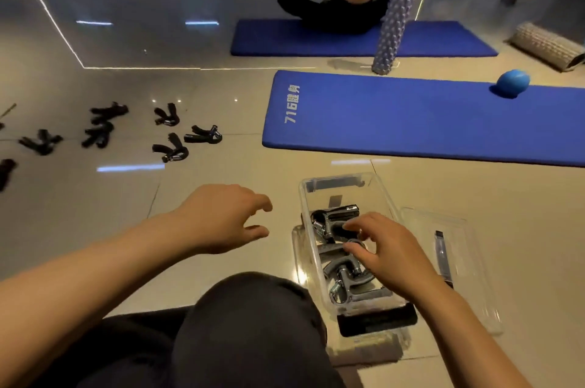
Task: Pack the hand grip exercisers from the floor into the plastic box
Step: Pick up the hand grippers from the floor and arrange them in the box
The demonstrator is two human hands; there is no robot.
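Clear plastic box (pixel 373 188) under the right hand (pixel 387 256) already holds a few grip exercisers (pixel 345 280); its loosely curled fingers hover there, grasp unclear. Left hand (pixel 221 218) is empty, relaxed. Beyond it, many exercisers (pixel 171 148) remain on the floor (pixel 221 172).

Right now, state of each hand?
Left hand: open, fingers loosely spread above the floor, holding nothing.
Right hand: over the plastic box, fingertips on the exercisers inside; whether it pinches one cannot be told.
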